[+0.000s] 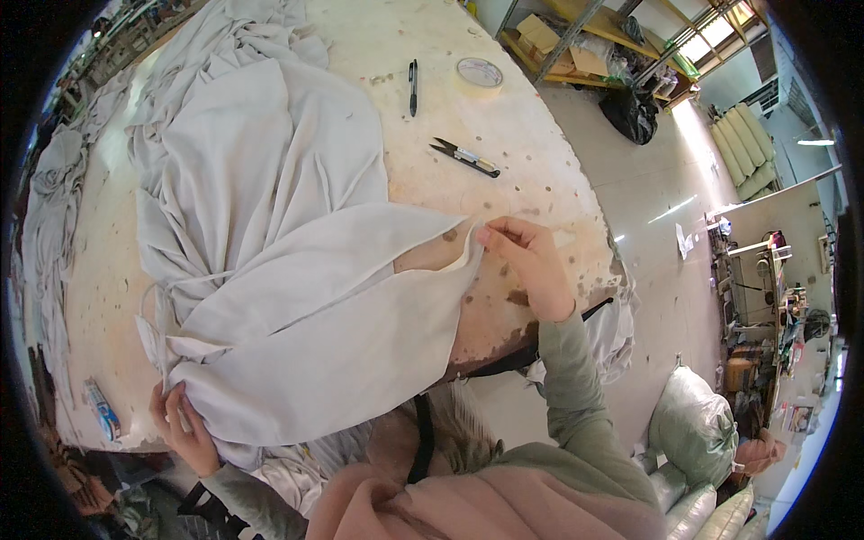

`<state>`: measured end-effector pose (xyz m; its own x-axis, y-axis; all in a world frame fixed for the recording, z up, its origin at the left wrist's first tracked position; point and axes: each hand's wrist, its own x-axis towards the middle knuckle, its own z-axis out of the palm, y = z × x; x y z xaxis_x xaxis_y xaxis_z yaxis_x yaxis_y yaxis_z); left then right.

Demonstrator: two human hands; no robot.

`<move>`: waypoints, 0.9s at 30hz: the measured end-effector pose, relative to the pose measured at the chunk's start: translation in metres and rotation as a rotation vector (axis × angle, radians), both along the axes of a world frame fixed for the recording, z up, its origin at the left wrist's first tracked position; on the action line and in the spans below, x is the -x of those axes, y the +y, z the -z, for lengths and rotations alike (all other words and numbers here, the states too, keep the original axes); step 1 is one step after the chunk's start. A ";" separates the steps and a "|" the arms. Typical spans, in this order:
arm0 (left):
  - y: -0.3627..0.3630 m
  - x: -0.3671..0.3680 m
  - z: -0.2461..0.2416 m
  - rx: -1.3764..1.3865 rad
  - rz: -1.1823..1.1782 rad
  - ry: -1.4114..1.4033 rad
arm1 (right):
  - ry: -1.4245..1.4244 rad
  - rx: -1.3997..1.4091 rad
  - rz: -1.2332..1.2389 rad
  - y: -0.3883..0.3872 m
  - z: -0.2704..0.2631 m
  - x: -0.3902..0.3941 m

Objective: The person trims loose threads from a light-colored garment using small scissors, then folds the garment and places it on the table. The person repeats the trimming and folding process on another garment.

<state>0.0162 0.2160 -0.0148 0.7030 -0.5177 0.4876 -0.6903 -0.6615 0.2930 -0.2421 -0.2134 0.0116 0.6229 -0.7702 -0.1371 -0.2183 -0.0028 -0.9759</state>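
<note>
A light grey cloth garment (344,324) lies spread in folds over the worktable (439,40) and partly hangs off its front edge. Between the thumb and fingers of my right hand (530,260) is a corner of this fabric, pulled out to the right. My left hand (182,425) pinches the garment's gathered left end, close to a thin fabric tie (162,317). More of the same grey cloth (229,121) is bunched farther up the table. Parts of both hands' fingertips are hidden by the fabric.
Thread snips (466,158), a black pen (413,88) and a tape roll (479,73) lie beyond my right hand. A small blue box (102,410) is at the left. Grey cloth heaps (57,182) line the far left. Stuffed sacks (695,425) stand on the floor at right, below shelving (580,40).
</note>
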 end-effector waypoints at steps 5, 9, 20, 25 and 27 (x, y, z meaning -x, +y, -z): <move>0.006 -0.004 -0.006 -0.038 -0.063 -0.020 | 0.296 0.666 0.232 -0.022 0.015 -0.012; 0.002 -0.009 -0.012 -0.135 -0.135 -0.166 | 0.226 0.479 0.129 -0.018 0.027 -0.024; -0.001 -0.039 -0.049 -0.062 -0.060 0.165 | 0.401 0.633 -0.067 -0.034 0.023 -0.025; -0.007 -0.046 -0.067 -0.054 0.092 0.309 | 0.433 0.931 -0.029 -0.027 0.019 -0.028; -0.010 -0.046 -0.075 -0.183 0.073 0.255 | 0.427 1.119 0.085 -0.016 0.013 -0.032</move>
